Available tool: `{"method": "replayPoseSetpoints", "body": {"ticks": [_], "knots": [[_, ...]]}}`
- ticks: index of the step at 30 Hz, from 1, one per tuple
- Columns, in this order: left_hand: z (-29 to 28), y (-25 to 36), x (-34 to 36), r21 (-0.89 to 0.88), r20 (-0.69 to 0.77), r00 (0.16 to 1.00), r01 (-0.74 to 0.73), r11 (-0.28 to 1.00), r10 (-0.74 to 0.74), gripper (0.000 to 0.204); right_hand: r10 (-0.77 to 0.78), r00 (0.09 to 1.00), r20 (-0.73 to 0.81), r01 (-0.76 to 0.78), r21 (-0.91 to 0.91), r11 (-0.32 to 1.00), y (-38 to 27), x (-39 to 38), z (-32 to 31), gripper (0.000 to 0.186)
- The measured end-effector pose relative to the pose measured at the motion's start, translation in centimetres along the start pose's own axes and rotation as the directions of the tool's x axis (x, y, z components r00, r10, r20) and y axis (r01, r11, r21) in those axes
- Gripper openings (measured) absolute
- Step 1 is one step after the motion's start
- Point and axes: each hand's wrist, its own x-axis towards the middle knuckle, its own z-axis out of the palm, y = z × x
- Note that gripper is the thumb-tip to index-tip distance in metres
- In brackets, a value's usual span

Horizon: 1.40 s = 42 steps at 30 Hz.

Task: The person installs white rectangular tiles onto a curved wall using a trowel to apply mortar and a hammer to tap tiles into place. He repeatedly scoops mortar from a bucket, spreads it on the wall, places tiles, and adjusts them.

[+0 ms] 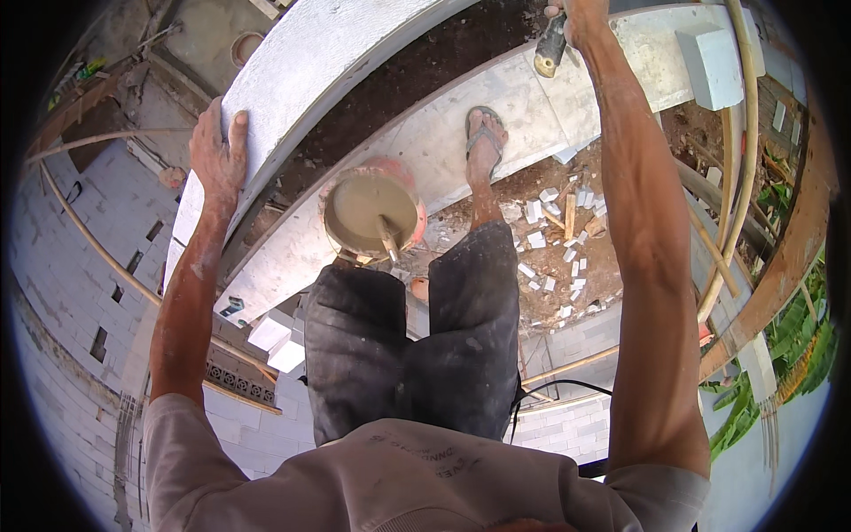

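Note:
My left hand (220, 155) rests on the top edge of a white block wall (292, 75), thumb apart from the fingers and nothing in its grip. At the upper right, my right hand (585, 22) is closed around a dark, stubby tool (550, 46) with a pale, worn round end. It looks like a mallet, but its handle is hidden. Between my knees and the wall, a reddish bucket (410, 182) of grey wet mortar (362, 206) stands on a pale plank (443, 146). A tool handle (387, 232) sticks out of the mortar.
My sandalled foot (485, 137) stands on the plank. A dark gap (381, 106) runs between plank and wall. A white block (709, 64) sits at the plank's right end, beside bamboo poles (743, 168). Broken block pieces (554, 235) litter the ground far below.

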Motion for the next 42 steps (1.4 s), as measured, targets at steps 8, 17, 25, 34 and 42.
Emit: {"method": "replayPoseSetpoints", "body": {"ticks": [8,17,25,34,42], "knots": [[0.1,0.2,0.4,-0.011,-0.034,0.998,-0.050,0.999,0.049,0.076,0.126,0.848,0.515,-0.225,0.134,0.965,2.3,-0.5,-1.7,0.016],[-0.3,0.1,0.4,-0.132,-0.058,0.989,-0.141,0.981,0.134,0.071,-0.152,0.852,-0.501,-0.032,-0.338,0.940,21.6,-3.9,-7.4,0.034],[-0.9,-1.7,0.8,-0.015,-0.055,0.993,-0.108,0.994,0.107,0.081,-0.094,0.712,-0.696,-0.248,-0.374,0.894,39.1,-5.9,-6.9,0.033],[-1.3,-1.4,0.7,0.014,-0.046,0.994,-0.099,0.995,0.100,0.080,0.062,0.870,-0.489,-0.249,-0.326,0.912,39.2,-7.4,-5.2,0.040],[-0.7,1.2,0.5,-0.055,-0.049,0.990,-0.135,0.989,0.132,0.075,0.243,0.970,-0.021,-0.218,-0.519,0.826,27.2,-18.5,4.2,0.050]]}}
